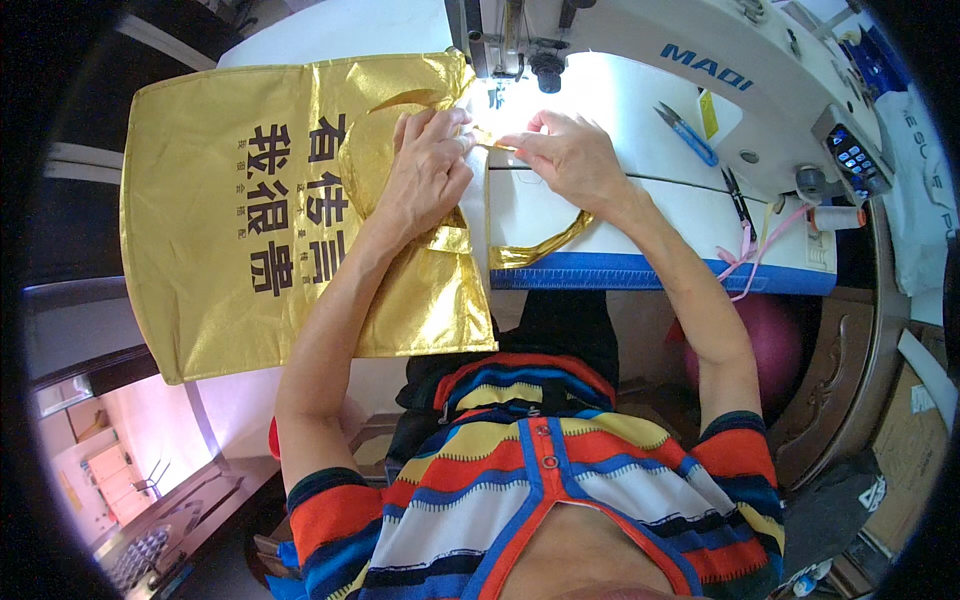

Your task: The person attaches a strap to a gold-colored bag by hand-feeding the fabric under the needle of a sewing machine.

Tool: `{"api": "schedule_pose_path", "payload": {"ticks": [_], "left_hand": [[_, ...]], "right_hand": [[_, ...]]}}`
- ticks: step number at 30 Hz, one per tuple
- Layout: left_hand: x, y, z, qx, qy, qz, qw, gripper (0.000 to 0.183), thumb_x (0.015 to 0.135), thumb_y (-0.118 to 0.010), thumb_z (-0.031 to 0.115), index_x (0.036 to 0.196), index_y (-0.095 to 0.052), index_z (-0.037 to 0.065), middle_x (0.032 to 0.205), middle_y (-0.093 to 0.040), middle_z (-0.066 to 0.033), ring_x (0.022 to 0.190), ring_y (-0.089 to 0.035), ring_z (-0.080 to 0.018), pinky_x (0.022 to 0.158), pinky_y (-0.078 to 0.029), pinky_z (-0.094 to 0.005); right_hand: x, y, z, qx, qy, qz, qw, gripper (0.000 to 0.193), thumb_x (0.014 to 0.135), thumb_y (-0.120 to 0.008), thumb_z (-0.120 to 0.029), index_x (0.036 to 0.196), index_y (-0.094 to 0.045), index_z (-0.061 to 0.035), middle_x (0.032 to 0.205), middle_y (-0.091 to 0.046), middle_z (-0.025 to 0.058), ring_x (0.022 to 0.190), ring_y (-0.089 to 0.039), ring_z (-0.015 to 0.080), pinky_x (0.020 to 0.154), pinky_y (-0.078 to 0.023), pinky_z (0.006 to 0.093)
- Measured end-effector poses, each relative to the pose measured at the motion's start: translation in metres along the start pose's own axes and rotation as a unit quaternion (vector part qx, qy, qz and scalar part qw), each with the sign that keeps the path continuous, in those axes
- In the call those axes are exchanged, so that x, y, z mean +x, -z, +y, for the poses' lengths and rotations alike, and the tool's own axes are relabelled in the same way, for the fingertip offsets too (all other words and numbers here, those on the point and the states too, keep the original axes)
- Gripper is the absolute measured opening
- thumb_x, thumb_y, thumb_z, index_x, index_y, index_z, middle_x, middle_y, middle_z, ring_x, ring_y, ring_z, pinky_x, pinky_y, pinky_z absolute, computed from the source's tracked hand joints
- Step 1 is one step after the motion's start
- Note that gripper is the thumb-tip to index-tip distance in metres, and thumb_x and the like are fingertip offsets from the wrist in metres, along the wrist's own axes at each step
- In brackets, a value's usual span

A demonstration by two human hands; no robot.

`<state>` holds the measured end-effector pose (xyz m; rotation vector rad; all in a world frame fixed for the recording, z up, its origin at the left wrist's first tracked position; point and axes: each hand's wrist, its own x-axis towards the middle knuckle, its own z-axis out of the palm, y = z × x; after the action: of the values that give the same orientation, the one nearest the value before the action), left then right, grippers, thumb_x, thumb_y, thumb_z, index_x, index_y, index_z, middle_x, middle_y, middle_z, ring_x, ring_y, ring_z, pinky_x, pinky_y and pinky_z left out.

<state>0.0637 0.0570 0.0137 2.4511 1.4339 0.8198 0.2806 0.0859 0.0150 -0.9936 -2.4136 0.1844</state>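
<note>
A shiny gold tote bag (200, 200) with dark printing lies flat on the left, its top edge by the sewing machine (640, 40). My left hand (430, 165) has its fingers bent and pressed together on the bag near that edge, just left of the lit needle area. To the right of the needle, my right hand (575, 165) pinches a narrow gold strip beside the bag's edge. A gold strap (545, 248) loops out from under the right wrist area onto the white tabletop. What lies under the left fingers is hidden.
Blue-handled thread snips (687, 135) and black scissors (738, 205) lie to the right. Pink ribbon (745, 255) hangs over the table's blue ruler edge (640, 275), near a thread spool (838, 218). A lit control panel (855, 160) sits on the machine's right end.
</note>
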Motion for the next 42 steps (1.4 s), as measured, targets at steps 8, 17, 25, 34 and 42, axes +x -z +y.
{"api": "schedule_pose_path", "payload": {"ticks": [8,17,25,34,42], "left_hand": [[-0.0001,0.0040,0.0021,-0.024,-0.001,-0.004,1.000,0.034,0.075,-0.044,0.008,0.101,-0.063,-0.004,0.120,-0.050,-0.0149,0.113,-0.040,-0.0325,0.099,-0.031,-0.0409],[0.0032,-0.0026,-0.0021,-0.050,-0.012,0.041,0.998,0.026,0.074,-0.047,0.012,0.082,-0.066,-0.005,0.115,-0.054,-0.0168,0.109,-0.044,-0.0311,0.101,-0.027,-0.0390],[0.0042,0.0021,0.0003,-0.022,0.001,-0.007,1.000,0.034,0.077,-0.044,0.011,0.097,-0.064,-0.007,0.124,-0.048,-0.0168,0.117,-0.038,-0.0333,0.101,-0.031,-0.0403],[0.0034,-0.0035,-0.0030,-0.029,-0.014,0.046,0.998,0.029,0.075,-0.047,0.014,0.084,-0.067,-0.005,0.115,-0.054,-0.0188,0.109,-0.045,-0.0310,0.100,-0.028,-0.0393],[0.0032,0.0003,-0.0028,-0.024,-0.001,0.001,1.000,0.033,0.076,-0.044,0.013,0.091,-0.064,-0.007,0.121,-0.049,-0.0179,0.114,-0.040,-0.0338,0.100,-0.031,-0.0409]], "right_hand": [[0.0025,-0.0004,-0.0031,-0.072,0.033,-0.035,0.996,0.031,0.083,-0.057,-0.011,0.108,-0.065,-0.0276,0.086,-0.052,0.0019,0.078,-0.052,0.0206,0.071,-0.043,0.0367],[0.0038,-0.0053,-0.0012,-0.097,0.032,-0.018,0.995,0.035,0.086,-0.047,-0.012,0.110,-0.064,-0.0309,0.087,-0.058,0.0073,0.085,-0.056,0.0238,0.077,-0.044,0.0389],[0.0054,-0.0055,-0.0030,-0.162,0.044,-0.023,0.985,0.033,0.088,-0.047,-0.015,0.112,-0.063,-0.0315,0.091,-0.061,0.0069,0.090,-0.056,0.0233,0.081,-0.045,0.0404],[0.0056,-0.0020,-0.0041,-0.189,0.067,-0.020,0.979,0.031,0.088,-0.046,-0.018,0.112,-0.064,-0.0273,0.092,-0.061,0.0071,0.094,-0.055,0.0245,0.082,-0.044,0.0393],[0.0061,-0.0016,-0.0071,-0.177,0.027,-0.069,0.981,0.036,0.087,-0.045,-0.015,0.115,-0.061,-0.0297,0.098,-0.061,0.0089,0.099,-0.054,0.0253,0.087,-0.042,0.0398]]}}
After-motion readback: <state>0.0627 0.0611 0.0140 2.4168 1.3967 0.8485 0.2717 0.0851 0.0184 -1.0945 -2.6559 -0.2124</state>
